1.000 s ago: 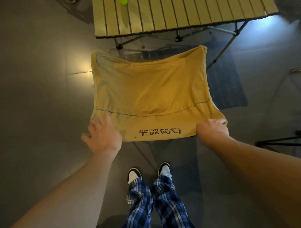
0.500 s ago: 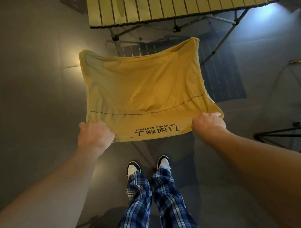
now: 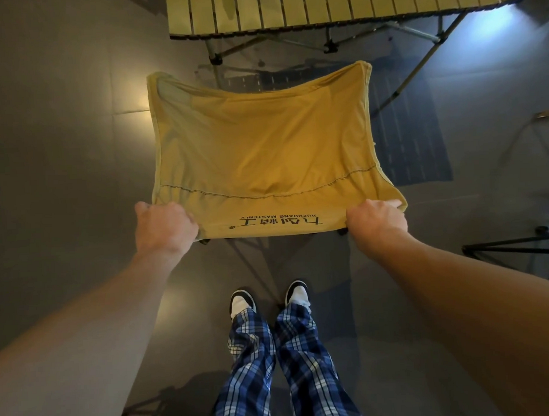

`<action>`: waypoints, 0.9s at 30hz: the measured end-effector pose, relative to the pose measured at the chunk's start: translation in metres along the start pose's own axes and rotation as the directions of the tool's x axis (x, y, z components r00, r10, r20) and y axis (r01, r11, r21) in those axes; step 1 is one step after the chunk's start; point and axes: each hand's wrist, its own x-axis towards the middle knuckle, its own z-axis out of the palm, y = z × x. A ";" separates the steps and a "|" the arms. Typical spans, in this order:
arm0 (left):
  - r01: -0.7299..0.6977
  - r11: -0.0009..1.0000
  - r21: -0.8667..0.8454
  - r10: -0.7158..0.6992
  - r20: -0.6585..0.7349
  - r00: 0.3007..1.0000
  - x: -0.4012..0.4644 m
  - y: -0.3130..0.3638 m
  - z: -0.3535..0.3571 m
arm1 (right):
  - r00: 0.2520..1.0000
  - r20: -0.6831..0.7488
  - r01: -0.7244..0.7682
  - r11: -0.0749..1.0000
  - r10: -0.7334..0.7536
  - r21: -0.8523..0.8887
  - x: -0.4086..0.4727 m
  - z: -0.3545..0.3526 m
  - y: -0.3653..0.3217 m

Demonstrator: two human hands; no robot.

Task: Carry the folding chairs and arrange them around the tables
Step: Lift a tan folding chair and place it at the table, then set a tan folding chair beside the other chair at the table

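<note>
Head view: left hand [image 3: 165, 230] and right hand [image 3: 376, 224] gripping near corners of mustard-yellow fabric folding chair [image 3: 261, 146], slatted wooden table [image 3: 338, 9] just beyond.

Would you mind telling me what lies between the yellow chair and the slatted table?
In the head view, only bare grey floor separates the yellow chair from the slatted table; the table's shadow falls there.

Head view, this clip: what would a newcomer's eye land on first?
The yellow fabric chair fills the middle of the frame, printed lettering along its near edge. The left hand and right hand each hold a near corner of it. Beyond it, at the top, stands a slatted folding table on a crossed metal frame; below, plaid trousers and black-and-white shoes stand on the dark floor.
</note>
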 end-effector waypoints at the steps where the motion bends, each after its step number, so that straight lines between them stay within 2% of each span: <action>1: -0.001 1.000 0.000 0.001 0.008 1.000 0.000 0.000 0.000 | 1.000 0.003 0.000 1.000 0.000 0.004 0.000 -0.001 -0.001; 8: -0.023 1.000 0.001 0.023 -0.037 0.999 0.014 -0.001 0.005 | 1.000 -0.026 -0.003 1.000 0.002 -0.015 0.001 -0.008 -0.002; 12: -0.082 0.997 0.007 0.082 -0.082 0.993 0.008 -0.013 0.018 | 0.998 0.061 0.020 0.999 -0.017 -0.041 -0.009 -0.018 -0.010; 14: -0.132 0.987 -0.090 0.121 -0.115 0.986 -0.009 -0.017 0.021 | 0.995 0.042 0.092 0.994 -0.089 -0.051 -0.015 -0.036 -0.022; 17: -0.154 0.947 -0.280 0.114 -0.152 0.982 -0.034 -0.029 0.018 | 0.945 -0.097 0.308 0.949 -0.313 -0.070 -0.029 -0.070 -0.054; 20: -0.029 0.906 -0.423 -0.034 -0.141 0.989 -0.071 -0.064 0.017 | 0.824 -0.213 0.516 0.851 -0.525 -0.098 -0.062 -0.099 -0.099; 23: 0.144 0.872 -0.468 -0.192 -0.056 0.980 -0.123 -0.114 0.033 | 0.727 -0.227 0.630 0.761 -0.648 -0.155 -0.098 -0.111 -0.148; 27: 0.442 0.732 -0.519 -0.460 0.103 0.882 -0.221 -0.191 0.066 | 0.610 -0.128 0.729 0.617 -0.782 -0.297 -0.164 -0.105 -0.223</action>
